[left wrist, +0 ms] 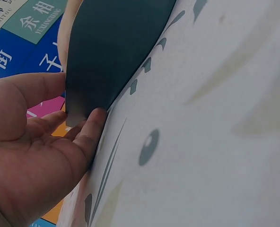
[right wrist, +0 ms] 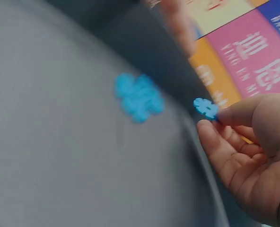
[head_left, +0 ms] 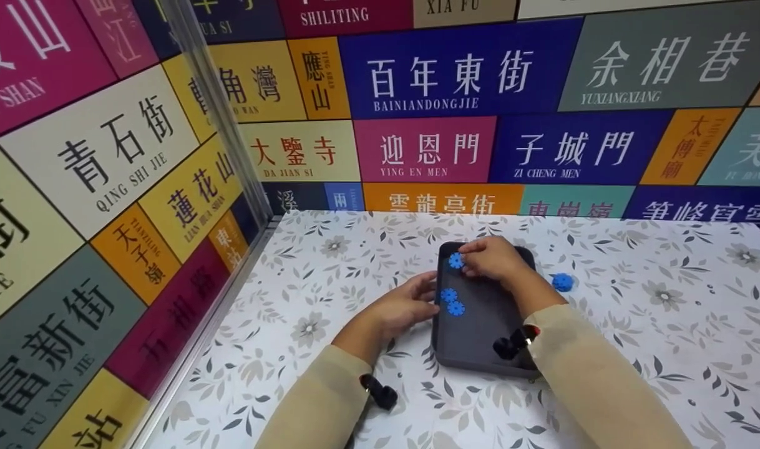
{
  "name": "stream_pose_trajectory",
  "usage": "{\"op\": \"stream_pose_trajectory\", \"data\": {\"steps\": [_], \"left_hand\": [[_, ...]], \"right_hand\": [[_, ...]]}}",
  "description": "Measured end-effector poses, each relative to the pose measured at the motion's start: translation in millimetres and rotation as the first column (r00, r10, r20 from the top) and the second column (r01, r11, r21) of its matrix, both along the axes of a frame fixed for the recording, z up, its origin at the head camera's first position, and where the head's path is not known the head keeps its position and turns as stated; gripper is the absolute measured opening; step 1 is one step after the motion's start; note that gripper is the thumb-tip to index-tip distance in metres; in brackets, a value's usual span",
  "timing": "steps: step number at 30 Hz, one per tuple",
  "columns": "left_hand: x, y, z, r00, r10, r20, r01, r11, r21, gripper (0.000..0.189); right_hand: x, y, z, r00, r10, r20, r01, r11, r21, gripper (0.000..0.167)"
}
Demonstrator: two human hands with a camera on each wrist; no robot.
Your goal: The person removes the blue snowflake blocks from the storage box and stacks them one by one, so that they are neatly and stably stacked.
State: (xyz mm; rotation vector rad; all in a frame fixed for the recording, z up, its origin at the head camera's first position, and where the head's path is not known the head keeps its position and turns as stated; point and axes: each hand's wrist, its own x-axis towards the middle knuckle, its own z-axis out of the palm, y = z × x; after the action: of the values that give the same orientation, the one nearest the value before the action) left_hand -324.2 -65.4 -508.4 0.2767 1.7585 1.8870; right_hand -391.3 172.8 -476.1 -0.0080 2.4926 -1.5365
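My right hand (head_left: 495, 259) pinches a blue notched snowflake disc (head_left: 456, 260) between thumb and fingertips, over the far left corner of a dark grey tray (head_left: 480, 343). In the right wrist view that disc (right wrist: 205, 108) is held close to the tray's wall. Two more blue snowflake discs (head_left: 452, 302) lie in the tray near its left side, side by side or overlapping; they look blurred from the right wrist. Against the tray's left outer wall rests my left hand (head_left: 402, 307), its fingers fairly straight and touching the wall (left wrist: 116, 42).
Just right of the tray, a small clump of blue snowflake pieces (head_left: 562, 282) sits on the table. A white cloth with grey leaves and flowers (head_left: 330, 280) covers the tabletop. Panels with large lettering (head_left: 461, 68) stand behind and to the left.
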Motion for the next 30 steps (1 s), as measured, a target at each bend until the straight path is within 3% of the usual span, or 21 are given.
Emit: {"op": "stream_pose_trajectory", "data": {"steps": [6,11,22,30], "left_hand": [[0.2,0.9,-0.6,1.0,0.013,0.013,-0.013,1.0,-0.002,0.085],[0.0,-0.1,0.3,1.0,0.021,0.005,-0.021,1.0,0.0,0.085],[1.4,-1.7,0.4,0.999,0.034,-0.002,-0.034,0.999,0.009,0.086],[1.5,0.7,-0.8,1.0,0.024,-0.009,-0.024,1.0,0.008,0.085]], "right_hand": [[14.3,13,21.0,0.998,-0.05,0.023,0.053,0.985,-0.164,0.037],[27.8,29,29.2,0.998,-0.057,0.016,0.059,0.971,-0.233,0.042],[47.8,67,16.1,0.986,-0.159,-0.058,0.131,0.934,-0.331,0.048],[55.8,98,15.3,0.978,-0.206,-0.033,0.188,0.938,-0.292,0.05]]}}
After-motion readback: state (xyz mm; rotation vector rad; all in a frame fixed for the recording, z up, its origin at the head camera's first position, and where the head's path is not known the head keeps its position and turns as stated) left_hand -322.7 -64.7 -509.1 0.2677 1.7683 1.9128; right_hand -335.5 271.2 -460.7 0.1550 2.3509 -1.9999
